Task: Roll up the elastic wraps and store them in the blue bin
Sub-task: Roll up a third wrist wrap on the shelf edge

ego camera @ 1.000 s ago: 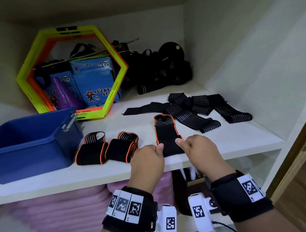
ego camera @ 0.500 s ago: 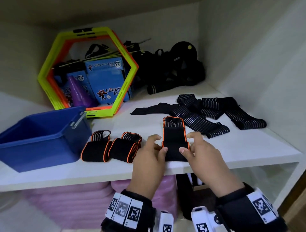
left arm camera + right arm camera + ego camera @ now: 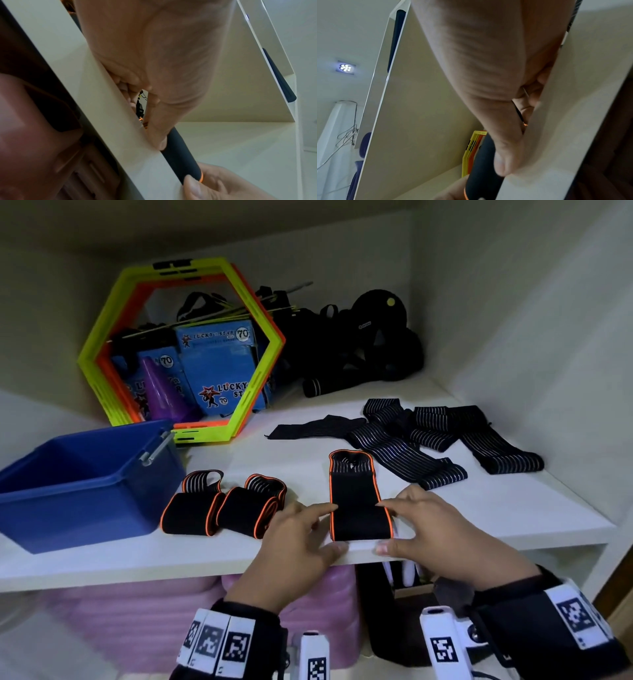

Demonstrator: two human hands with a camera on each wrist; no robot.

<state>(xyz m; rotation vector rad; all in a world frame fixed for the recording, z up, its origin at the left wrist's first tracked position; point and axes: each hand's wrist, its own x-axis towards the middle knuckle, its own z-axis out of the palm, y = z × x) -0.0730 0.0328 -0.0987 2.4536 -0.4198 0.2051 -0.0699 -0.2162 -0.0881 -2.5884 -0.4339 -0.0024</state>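
A black elastic wrap with orange edging (image 3: 356,494) lies lengthwise at the front edge of the white shelf (image 3: 496,518), its near end turned over into a thick fold. My left hand (image 3: 334,527) and right hand (image 3: 383,526) pinch that fold from either side, forefingers on top and thumbs at the front. The wrist views show each thumb against the black roll (image 3: 181,155) (image 3: 481,169). Two rolled orange-edged wraps (image 3: 191,511) (image 3: 246,508) lie left of it, beside the blue bin (image 3: 85,491). Unrolled black striped wraps (image 3: 411,440) lie behind and to the right.
Yellow and orange hexagon rings (image 3: 102,344) lean against the back wall around blue boxes (image 3: 219,364) and a purple cone (image 3: 161,392). Black gear (image 3: 359,347) is piled at the back. The cabinet wall closes the right side. Pink mats (image 3: 137,611) lie under the shelf.
Both forefingers have come up onto the wrap, and its near end has been turned over into a fold. The rolled wraps and the bin have stayed in place.
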